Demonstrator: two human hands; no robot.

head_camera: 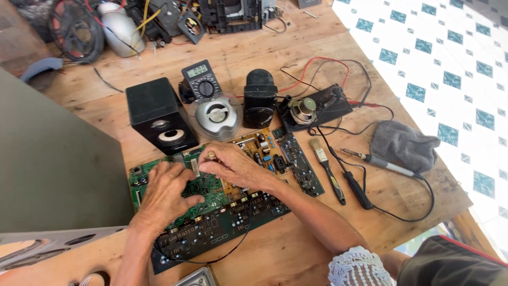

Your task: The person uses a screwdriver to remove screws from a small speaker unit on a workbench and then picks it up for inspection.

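Note:
My left hand [166, 190] rests flat on a green circuit board [211, 198] near the table's front, fingers curled over its parts. My right hand [233, 165] reaches in from the right and pinches a small brass-tipped part [211, 155] over the same board, next to a small grey component [195, 167]. A yellow-brown power board [257, 145] and a long dark board [227, 225] lie against the green one. What lies under both palms is hidden.
Behind the boards stand a black speaker box [159, 114], a multimeter [202, 79], a silver round speaker [216, 117] and a black speaker [260, 100]. To the right lie a paintbrush [325, 164], a soldering iron [383, 164], a grey rag [403, 144] and the table edge [455, 182].

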